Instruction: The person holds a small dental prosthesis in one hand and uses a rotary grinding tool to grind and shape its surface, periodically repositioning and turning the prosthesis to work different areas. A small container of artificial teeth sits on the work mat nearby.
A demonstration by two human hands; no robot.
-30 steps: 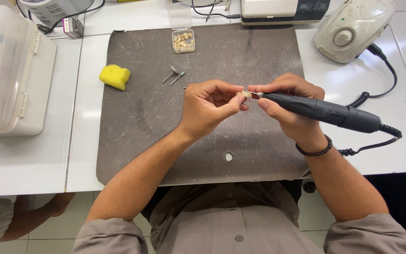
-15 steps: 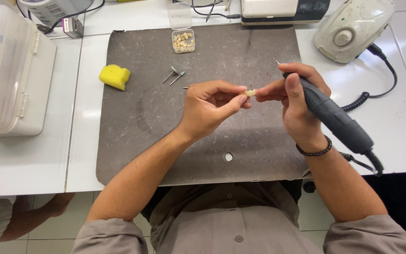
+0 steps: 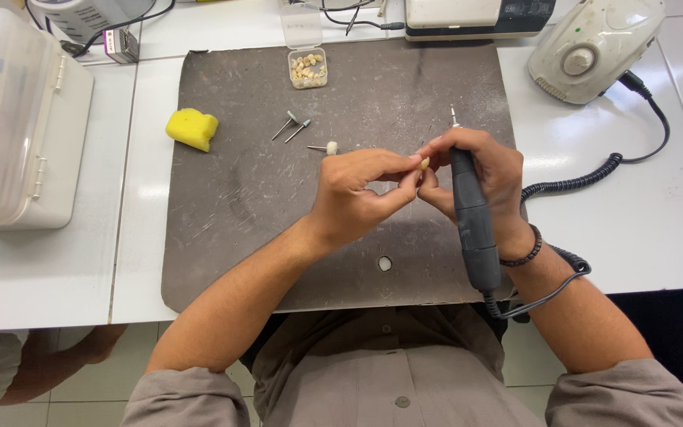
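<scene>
Two hands met above grey mat on tabletop. Left hand pinched small pale tooth-like piece in closed fingertip grip. Right hand wrapped shut around dark rotary handpiece, bur tip pointed away, clear of piece. Judged best: brace hands together, keep pinch firm, light tool contact. Loose burs, yellow sponge lay apart.
</scene>
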